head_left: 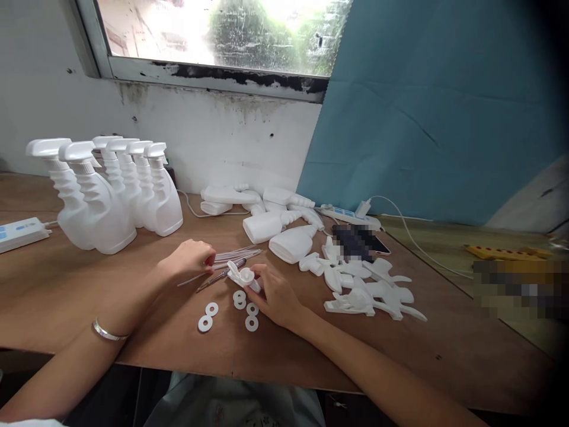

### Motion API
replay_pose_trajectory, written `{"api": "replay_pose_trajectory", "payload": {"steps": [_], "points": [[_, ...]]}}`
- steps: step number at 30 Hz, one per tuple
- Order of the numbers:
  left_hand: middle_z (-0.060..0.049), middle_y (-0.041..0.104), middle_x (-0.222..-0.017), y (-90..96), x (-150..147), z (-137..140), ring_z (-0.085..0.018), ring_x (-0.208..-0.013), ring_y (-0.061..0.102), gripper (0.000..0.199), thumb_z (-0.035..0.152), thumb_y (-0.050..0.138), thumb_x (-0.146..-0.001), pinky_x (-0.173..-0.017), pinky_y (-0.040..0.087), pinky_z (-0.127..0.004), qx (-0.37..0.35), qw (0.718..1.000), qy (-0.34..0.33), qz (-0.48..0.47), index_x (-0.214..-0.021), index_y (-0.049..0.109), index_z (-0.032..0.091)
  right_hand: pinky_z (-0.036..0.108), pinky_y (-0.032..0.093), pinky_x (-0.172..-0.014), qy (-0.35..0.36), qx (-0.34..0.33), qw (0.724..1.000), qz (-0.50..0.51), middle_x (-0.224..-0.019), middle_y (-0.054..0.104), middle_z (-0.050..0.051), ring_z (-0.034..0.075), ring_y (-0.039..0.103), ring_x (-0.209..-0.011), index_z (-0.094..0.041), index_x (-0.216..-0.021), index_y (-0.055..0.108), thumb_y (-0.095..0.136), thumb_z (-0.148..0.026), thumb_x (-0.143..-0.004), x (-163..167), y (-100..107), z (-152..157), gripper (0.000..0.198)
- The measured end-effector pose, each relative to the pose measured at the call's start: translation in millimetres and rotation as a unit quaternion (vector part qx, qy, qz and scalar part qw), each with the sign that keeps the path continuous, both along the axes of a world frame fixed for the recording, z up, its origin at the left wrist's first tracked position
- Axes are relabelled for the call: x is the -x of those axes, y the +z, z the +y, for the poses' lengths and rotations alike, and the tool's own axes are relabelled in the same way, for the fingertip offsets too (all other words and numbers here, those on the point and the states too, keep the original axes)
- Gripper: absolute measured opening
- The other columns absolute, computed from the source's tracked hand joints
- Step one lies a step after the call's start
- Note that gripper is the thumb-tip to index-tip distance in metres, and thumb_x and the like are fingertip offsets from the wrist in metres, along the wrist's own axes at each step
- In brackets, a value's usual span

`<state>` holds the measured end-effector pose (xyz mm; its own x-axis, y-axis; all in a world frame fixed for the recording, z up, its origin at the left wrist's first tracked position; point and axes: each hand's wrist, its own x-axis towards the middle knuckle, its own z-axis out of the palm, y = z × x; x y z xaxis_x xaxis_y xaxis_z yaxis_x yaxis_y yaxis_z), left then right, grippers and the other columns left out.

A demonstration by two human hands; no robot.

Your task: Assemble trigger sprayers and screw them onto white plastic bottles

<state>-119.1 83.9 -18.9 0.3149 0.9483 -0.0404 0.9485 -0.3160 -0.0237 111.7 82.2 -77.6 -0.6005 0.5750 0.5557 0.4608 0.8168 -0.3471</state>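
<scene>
My right hand (278, 295) grips a white trigger spray head (242, 276), its round opening facing up. My left hand (190, 259) is closed with the fingertips pinched at one thin tube (189, 280), beside a bundle of thin clear plastic tubes (235, 255). A slim screwdriver-like tool (217, 277) with a pointed tip lies between the hands, partly under the tubes. In front of them, several white ring washers (205, 323) are scattered on the brown table (169, 338).
Several assembled spray bottles (111, 219) stand at the left. Empty white bottles (291, 244) lie at the back middle. Loose spray heads (355, 290) are piled at the right, near a dark phone (377, 244) and a power strip (351, 217). Another power strip (22, 232) sits far left.
</scene>
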Motion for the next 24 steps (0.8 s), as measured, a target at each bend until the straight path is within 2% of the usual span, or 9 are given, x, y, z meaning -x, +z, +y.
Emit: {"api": "replay_pose_trajectory", "payload": {"steps": [11,14,17,20,24], "points": [[-0.003,0.066,-0.079,-2.4,-1,-2,-0.017,-0.069,0.058,0.013,0.028,0.052,-0.072,-0.054,0.031,-0.024,-0.001,1.000,0.009,0.023,-0.071,0.061,0.020,0.031,0.046,-0.070,0.008,-0.004,1.000,-0.001,-0.087,0.058,0.006,0.020,0.056,-0.080,-0.018,-0.101,0.044,0.051,-0.022,-0.079,0,0,-1,0.023],[-0.003,0.065,-0.079,-2.8,5,0,-0.017,-0.068,0.057,0.015,0.029,0.049,-0.076,-0.054,0.032,-0.025,-0.039,0.999,0.001,-0.011,-0.072,0.060,0.020,0.033,0.046,-0.072,0.010,-0.005,1.000,-0.002,-0.089,0.058,0.007,0.021,0.056,-0.082,-0.018,-0.100,0.045,0.051,-0.022,-0.079,-1,0,-1,0.022],[-0.003,0.062,-0.076,-1.7,9,3,-0.016,-0.063,0.055,0.018,0.032,0.045,-0.080,-0.052,0.033,-0.024,-0.100,0.990,0.014,-0.095,-0.074,0.056,0.019,0.034,0.046,-0.073,0.012,-0.005,1.000,-0.001,-0.090,0.059,0.007,0.021,0.056,-0.084,-0.019,-0.101,0.044,0.051,-0.022,-0.079,-1,0,-1,0.023],[-0.002,0.059,-0.068,0.8,2,2,-0.013,-0.056,0.053,0.019,0.034,0.046,-0.082,-0.050,0.037,-0.023,-0.132,0.954,0.015,-0.268,-0.077,0.053,0.017,0.033,0.047,-0.072,0.015,-0.005,1.000,0.006,-0.090,0.059,0.007,0.021,0.057,-0.084,-0.019,-0.102,0.044,0.051,-0.022,-0.079,-1,0,-1,0.024],[-0.001,0.056,-0.066,4.8,-18,-8,-0.011,-0.056,0.055,0.021,0.036,0.050,-0.082,-0.053,0.045,-0.023,-0.103,0.840,-0.020,-0.532,-0.080,0.049,0.015,0.033,0.047,-0.071,0.015,-0.004,1.000,0.013,-0.090,0.059,0.007,0.021,0.057,-0.083,-0.018,-0.101,0.043,0.051,-0.022,-0.079,-1,1,-1,0.024]]}}
